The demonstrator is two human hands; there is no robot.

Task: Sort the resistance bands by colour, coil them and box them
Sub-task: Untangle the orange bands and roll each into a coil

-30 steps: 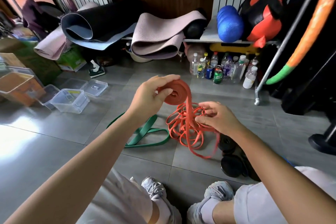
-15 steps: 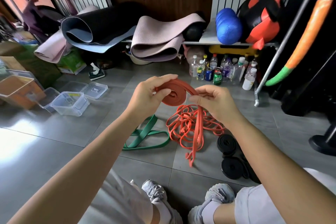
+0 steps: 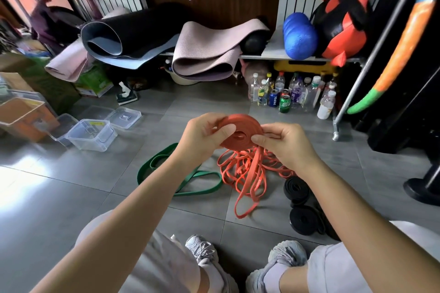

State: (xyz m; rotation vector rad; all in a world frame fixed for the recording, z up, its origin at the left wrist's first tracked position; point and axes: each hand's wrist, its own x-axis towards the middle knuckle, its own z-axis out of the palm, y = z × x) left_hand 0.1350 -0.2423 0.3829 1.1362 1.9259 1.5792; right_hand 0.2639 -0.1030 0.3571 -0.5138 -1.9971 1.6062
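A flat coil of orange band is held in mid-air between both hands. My left hand grips its left side with the thumb on top. My right hand pinches its right edge, where the loose tail runs down. That tail drops into a tangled pile of orange bands on the floor. A green band lies uncoiled left of the pile, partly hidden by my left forearm. Two coiled black bands sit to the right of it. A clear plastic box stands open at the left.
Lids and further clear tubs lie by the box. An orange bin stands at far left. Rolled mats fill a low shelf behind. Bottles and cans stand by a metal rack leg. My shoes are below.
My right hand has risen from the floor pile to the coil's right edge, winding more band on. The coil has grown wider and turned flatter toward me.
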